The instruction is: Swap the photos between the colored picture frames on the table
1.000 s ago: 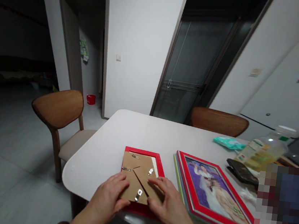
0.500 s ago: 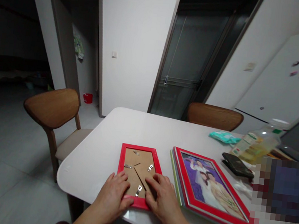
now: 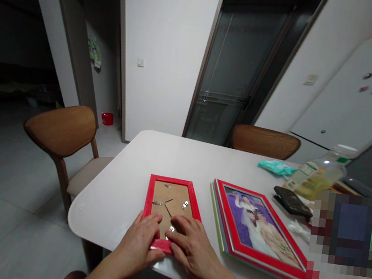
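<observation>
A red picture frame (image 3: 195,200) lies face down on the white table, its brown backing board (image 3: 162,192) showing a narrow slit and small metal clips around the edges. My left hand (image 3: 142,233) grips the lower left side, fingers bent over the border and thumb along the near edge. Across the lower right of the frame is my right hand (image 3: 193,244), with its bent fingertips at the near metal clip (image 3: 171,229) and partly covering it. The thumb of that hand sits by the near red border.
Right of my hands is a stack of frames, topped by a red-framed photo (image 3: 242,237). Beyond it are a black phone-like object (image 3: 292,200), a teal packet (image 3: 276,167) and a bottle of yellowish liquid (image 3: 319,176). Wooden chairs (image 3: 63,129) stand at the table (image 3: 115,185).
My right hand has shifted left and its fingers have moved from the slit and right side onto the near clip. My left hand stays on the frame. The view has shifted slightly.
</observation>
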{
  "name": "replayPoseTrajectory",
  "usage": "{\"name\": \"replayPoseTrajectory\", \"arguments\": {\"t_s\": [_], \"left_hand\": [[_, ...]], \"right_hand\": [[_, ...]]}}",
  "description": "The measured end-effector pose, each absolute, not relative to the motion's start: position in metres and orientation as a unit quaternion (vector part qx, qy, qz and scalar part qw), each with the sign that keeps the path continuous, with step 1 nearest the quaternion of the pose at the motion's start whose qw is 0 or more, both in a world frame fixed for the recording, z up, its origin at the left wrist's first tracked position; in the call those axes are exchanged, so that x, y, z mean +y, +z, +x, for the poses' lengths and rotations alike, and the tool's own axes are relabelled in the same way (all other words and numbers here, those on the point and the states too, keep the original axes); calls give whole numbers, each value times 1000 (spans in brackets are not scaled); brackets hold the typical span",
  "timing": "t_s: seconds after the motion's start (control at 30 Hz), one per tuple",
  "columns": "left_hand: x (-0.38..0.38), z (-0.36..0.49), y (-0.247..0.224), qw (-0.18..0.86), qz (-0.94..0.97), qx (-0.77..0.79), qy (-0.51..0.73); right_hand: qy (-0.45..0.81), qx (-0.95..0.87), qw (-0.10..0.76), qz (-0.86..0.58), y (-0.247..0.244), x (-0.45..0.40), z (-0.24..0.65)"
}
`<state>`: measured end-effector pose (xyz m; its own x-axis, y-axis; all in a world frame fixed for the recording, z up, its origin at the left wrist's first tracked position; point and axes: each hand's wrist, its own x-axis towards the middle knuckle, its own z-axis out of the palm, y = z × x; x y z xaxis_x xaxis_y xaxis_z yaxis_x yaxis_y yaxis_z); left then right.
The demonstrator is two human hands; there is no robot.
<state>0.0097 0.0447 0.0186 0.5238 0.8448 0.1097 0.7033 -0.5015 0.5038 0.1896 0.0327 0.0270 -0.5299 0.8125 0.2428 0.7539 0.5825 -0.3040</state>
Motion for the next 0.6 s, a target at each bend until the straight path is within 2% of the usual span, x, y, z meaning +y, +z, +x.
{"name": "replayPoseTrajectory", "arguments": {"t_s": [0.37,0.5,0.6], "left_hand": [[46,6,20,211,846,452,186],[46,3,20,218,847,451,179],[46,3,20,219,843,457,180]], "right_hand": [[81,-874,196,-437,28,34,192],[18,-803,208,-558,20,59,199],[-21,-763,169,-623,18,76,202]]}}
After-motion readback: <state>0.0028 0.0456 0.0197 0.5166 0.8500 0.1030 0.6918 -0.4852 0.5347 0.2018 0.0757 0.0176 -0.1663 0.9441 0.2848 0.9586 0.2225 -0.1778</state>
